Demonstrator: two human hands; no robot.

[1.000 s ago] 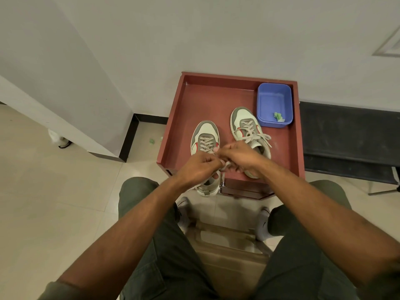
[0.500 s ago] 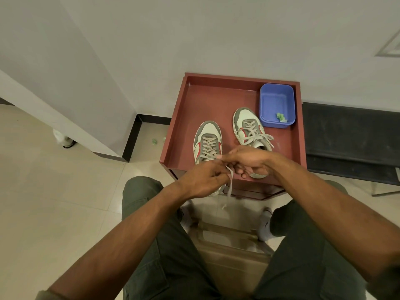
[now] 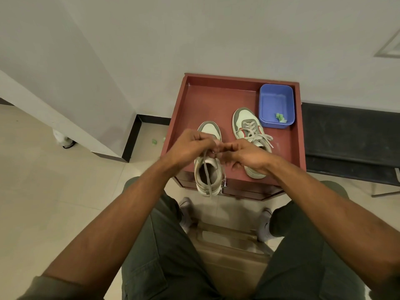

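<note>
On the red cabinet top (image 3: 205, 100), the left hand (image 3: 190, 146) and right hand (image 3: 246, 154) meet over the near-left sneaker (image 3: 216, 172). The curled fingers of both pinch its lace (image 3: 206, 172), and one end dangles across the opening. The knot seems unfinished. The far-right sneaker (image 3: 249, 128) looks tied already.

We stretch both bare forearms forward, converging; our left hand (image 3: 190, 148) and right hand (image 3: 249, 155) meet fingertip to fingertip, backs up, fingers (image 3: 213, 144) curled in tight pinch, wrists level
</note>
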